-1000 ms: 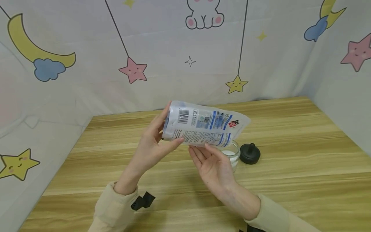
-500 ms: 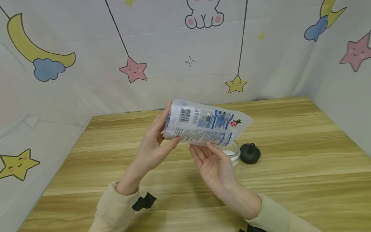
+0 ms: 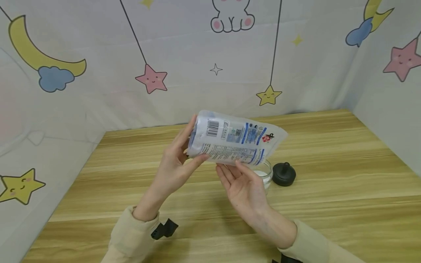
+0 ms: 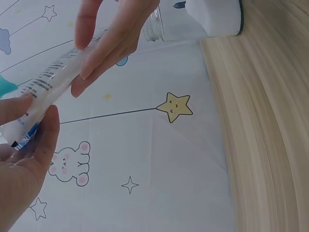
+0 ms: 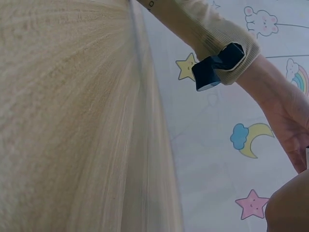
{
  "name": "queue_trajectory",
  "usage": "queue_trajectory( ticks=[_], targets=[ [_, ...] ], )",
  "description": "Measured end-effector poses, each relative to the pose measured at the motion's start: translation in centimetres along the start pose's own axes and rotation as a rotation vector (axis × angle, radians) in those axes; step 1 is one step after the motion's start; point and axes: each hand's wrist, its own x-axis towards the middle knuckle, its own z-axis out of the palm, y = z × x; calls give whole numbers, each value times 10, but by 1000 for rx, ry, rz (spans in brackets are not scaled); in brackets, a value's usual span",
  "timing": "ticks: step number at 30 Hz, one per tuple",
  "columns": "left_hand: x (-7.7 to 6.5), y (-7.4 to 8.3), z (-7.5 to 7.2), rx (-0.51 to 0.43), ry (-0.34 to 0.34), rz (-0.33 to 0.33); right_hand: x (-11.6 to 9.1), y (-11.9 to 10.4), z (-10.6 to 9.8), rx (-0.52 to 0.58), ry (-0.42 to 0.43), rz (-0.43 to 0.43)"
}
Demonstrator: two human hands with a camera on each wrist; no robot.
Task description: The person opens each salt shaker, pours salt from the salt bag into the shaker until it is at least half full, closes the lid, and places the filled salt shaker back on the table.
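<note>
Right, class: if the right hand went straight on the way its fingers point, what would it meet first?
Most likely the white barcoded pouch: in the head view the right hand is at its lower edge. Depth is unclear, so it might slide underneath instead.

On the white pouch (image 3: 235, 144), a barcode (image 3: 212, 128), a QR code (image 3: 238, 132) and a red-black logo (image 3: 268, 137); lettering (image 3: 227, 151) illegibly small.

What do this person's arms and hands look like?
The left hand and right hand are ungloved. Cream sleeves reach the wrists, the left one ending in a ribbed cuff. A black device shows by each cuff, the left one angular.
</note>
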Motion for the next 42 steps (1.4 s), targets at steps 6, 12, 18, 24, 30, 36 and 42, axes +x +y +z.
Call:
queue_trajectory(
  ticks=[6, 12, 18, 24, 30, 36, 42],
  targets=[
    [0, 1, -1, -7, 0, -4, -1, 0, 1, 3, -5, -4],
    [-1, 3, -2, -1, -18, -15, -1, 0, 1, 7, -1, -2],
    [-1, 2, -2, -1, -16, -2, 0, 0, 0, 15, -5, -4],
    [-2, 2, -1, 6, 4, 16, 0, 0, -1, 14, -16, -1],
    [-2, 1, 1, 2, 22, 30, 0, 0, -3, -2, -27, 12],
    [-2, 1, 2, 8, 31, 40, 1, 1, -5, -25, -47, 20],
    [-3, 0, 2, 0, 26, 35, 2, 1, -7, -29, -66, 19]
  ],
)
